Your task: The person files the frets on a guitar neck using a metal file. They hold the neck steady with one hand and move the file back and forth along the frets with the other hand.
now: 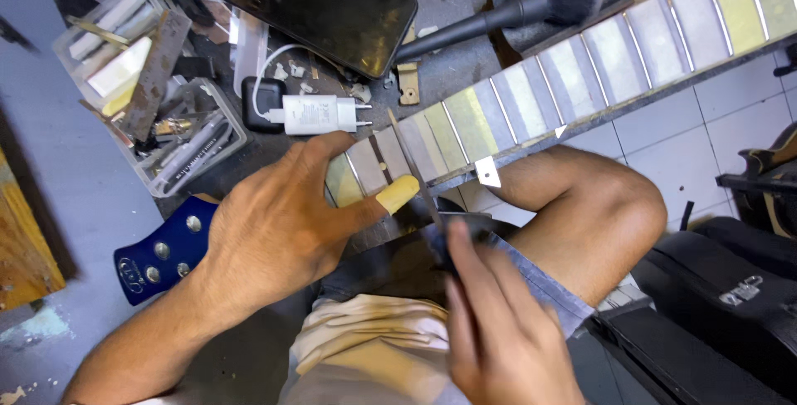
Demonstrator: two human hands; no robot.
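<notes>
A guitar neck (581, 65) runs from lower left to upper right, its fretboard covered in strips of tape between the frets, with a blue headstock (162, 251) at the lower left. My left hand (282, 222) presses on the neck near the low frets; its thumb wears a yellow tape cap. My right hand (498, 330) holds a thin flat metal file (415, 173) that lies across a fret beside that thumb.
On the dark workbench lie a black phone (320, 7), a white charger (320, 114), a black brush (523, 7) and clear plastic tool trays (166, 131). My bare knee (606, 206) is under the neck. A black case (730, 289) sits at right on the tiled floor.
</notes>
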